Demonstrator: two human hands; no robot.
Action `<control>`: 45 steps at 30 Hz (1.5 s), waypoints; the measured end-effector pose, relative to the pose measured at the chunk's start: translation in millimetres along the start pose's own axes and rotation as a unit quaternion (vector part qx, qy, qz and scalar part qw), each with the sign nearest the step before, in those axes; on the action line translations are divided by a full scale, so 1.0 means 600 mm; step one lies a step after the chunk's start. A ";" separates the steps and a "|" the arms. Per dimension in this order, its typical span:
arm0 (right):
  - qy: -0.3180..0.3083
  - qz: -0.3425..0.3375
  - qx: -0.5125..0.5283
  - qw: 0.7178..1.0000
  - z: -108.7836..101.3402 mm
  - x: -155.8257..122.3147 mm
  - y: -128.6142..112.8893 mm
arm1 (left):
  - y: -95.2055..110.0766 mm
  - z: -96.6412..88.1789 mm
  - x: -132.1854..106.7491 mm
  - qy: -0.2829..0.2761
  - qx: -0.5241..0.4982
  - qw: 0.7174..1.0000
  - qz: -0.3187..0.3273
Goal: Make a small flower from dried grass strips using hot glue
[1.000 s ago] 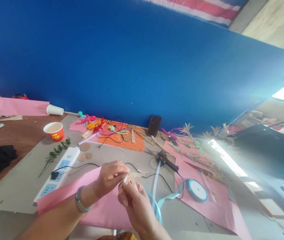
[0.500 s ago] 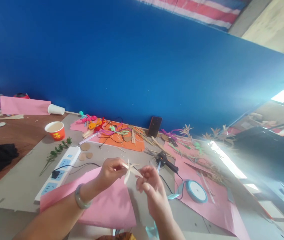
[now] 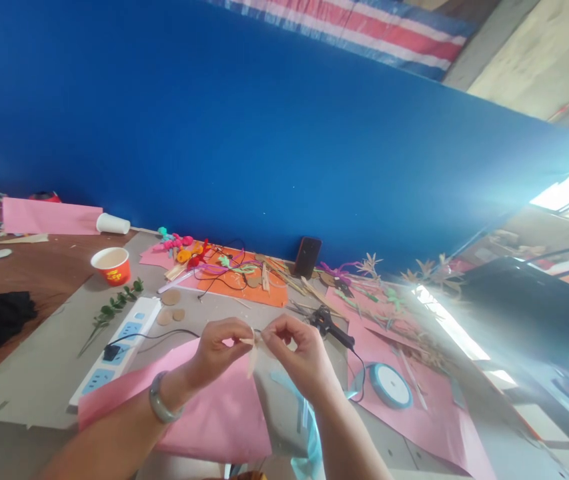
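My left hand [image 3: 221, 350], with a bangle on its wrist, pinches a pale, thin husk-like strip [image 3: 252, 363] between thumb and fingertips. My right hand [image 3: 301, 353] pinches the same piece from the other side, so the fingertips of both hands nearly meet. Part of the strip hangs below them; the rest is hidden by the fingers. Beneath my left forearm lies pink paper [image 3: 219, 420]. Light-blue ribbon [image 3: 313, 440] lies beside my right forearm, and a black glue gun [image 3: 331, 327] rests just beyond that hand.
A white power strip [image 3: 119, 347] with a plugged-in cord lies at left, near a leafy sprig [image 3: 114, 305] and a red paper cup [image 3: 113, 267]. A phone [image 3: 307, 257] leans on the blue wall [image 3: 264, 133]. A ribbon roll [image 3: 391, 385] sits on pink paper at right.
My right hand has moved up and left and closed on the pale strip; its fingers were looser before. The strip has turned and shows less. Blue ribbon now shows beside my right forearm.
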State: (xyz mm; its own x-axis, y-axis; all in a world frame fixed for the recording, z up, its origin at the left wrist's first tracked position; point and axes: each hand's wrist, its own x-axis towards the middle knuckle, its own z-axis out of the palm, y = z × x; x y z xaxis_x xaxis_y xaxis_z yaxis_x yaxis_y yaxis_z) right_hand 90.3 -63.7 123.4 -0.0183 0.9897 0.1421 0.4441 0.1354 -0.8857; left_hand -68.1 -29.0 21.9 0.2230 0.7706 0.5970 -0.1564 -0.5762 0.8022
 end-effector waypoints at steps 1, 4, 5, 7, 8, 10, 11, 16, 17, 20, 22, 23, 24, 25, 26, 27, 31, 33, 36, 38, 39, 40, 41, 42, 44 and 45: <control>0.004 -0.001 0.001 1.000 0.001 0.001 0.001 | -0.001 -0.001 -0.001 0.002 -0.002 1.000 0.005; 0.001 0.012 0.022 1.000 0.003 0.003 0.009 | 0.000 -0.003 0.000 0.012 -0.019 1.000 0.007; -0.008 0.023 0.037 0.999 0.004 0.003 0.012 | 0.003 -0.004 0.002 0.015 -0.031 0.999 0.000; -0.032 0.045 0.074 0.996 0.004 0.005 0.020 | 0.011 -0.005 0.006 0.015 -0.066 0.997 -0.030; -0.043 0.055 0.089 0.994 0.004 0.006 0.023 | 0.016 -0.005 0.008 0.015 -0.088 0.995 -0.052; -0.059 0.060 0.102 0.991 0.002 0.009 0.028 | 0.024 -0.004 0.013 0.009 -0.135 0.986 -0.099; -0.062 0.056 0.099 0.992 0.000 0.011 0.029 | 0.028 -0.004 0.015 0.004 -0.149 0.981 -0.120; -0.077 -0.002 0.036 0.996 -0.015 0.026 0.008 | 0.032 -0.004 0.016 -0.033 -0.149 0.970 -0.192; -0.082 -0.011 0.017 0.996 -0.015 0.028 0.001 | 0.031 -0.004 0.015 -0.040 -0.146 0.968 -0.200; -0.095 -0.018 -0.024 0.995 -0.009 0.032 -0.016 | 0.027 -0.003 0.013 -0.045 -0.137 0.967 -0.210; -0.091 -0.017 -0.026 0.995 -0.003 0.034 -0.020 | 0.024 -0.004 0.013 -0.041 -0.136 0.968 -0.208; -0.086 -0.017 -0.021 0.996 0.000 0.034 -0.018 | 0.022 -0.004 0.013 -0.042 -0.135 0.968 -0.206; -0.078 -0.015 -0.014 0.997 0.002 0.035 -0.016 | 0.021 -0.004 0.013 -0.042 -0.135 0.969 -0.204; -0.070 -0.012 -0.007 0.997 0.004 0.035 -0.012 | 0.020 -0.005 0.013 -0.042 -0.134 0.969 -0.205; -0.065 -0.005 0.003 0.998 0.005 0.036 -0.008 | 0.019 -0.006 0.013 -0.040 -0.133 0.969 -0.204; -0.062 0.004 0.017 0.998 0.006 0.036 -0.003 | 0.019 -0.006 0.013 -0.036 -0.132 0.969 -0.204; -0.063 0.047 0.106 0.991 0.010 0.035 0.013 | 0.022 -0.008 0.015 -0.028 -0.135 0.968 -0.211; -0.061 0.063 0.150 0.985 0.015 0.033 0.022 | 0.023 -0.007 0.015 -0.025 -0.143 0.963 -0.226; -0.066 0.077 0.186 0.977 0.022 0.033 0.040 | 0.019 -0.004 0.015 -0.012 -0.150 0.952 -0.267; -0.050 0.085 0.185 0.978 0.022 0.034 0.048 | 0.008 0.000 0.014 -0.005 -0.160 0.943 -0.291; -0.021 0.087 0.179 0.980 0.019 0.034 0.049 | 0.000 0.002 0.014 0.004 -0.172 0.940 -0.295; 0.022 0.083 0.173 0.981 0.014 0.034 0.046 | -0.008 0.004 0.015 0.009 -0.189 0.936 -0.298; 0.070 0.071 0.176 0.979 0.007 0.032 0.041 | -0.016 0.005 0.016 0.028 -0.210 0.932 -0.295; 0.117 0.048 0.195 0.973 -0.003 0.029 0.033 | -0.024 0.006 0.018 0.050 -0.223 0.928 -0.295; 0.162 -0.024 0.279 0.946 -0.027 0.011 0.017 | -0.035 0.006 0.024 0.089 -0.235 0.920 -0.299; 0.159 -0.067 0.336 0.926 -0.041 -0.004 0.012 | -0.039 0.006 0.028 0.096 -0.243 0.916 -0.305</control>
State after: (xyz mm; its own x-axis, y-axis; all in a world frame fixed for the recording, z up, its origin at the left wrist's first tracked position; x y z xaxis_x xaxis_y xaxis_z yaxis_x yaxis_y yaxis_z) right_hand 115.8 -66.1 127.5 0.2799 0.9123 0.2990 -0.2030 0.3606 -0.9104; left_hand -57.1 -3.8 13.1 0.2460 0.9692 -0.0100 -0.4787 0.1304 0.8682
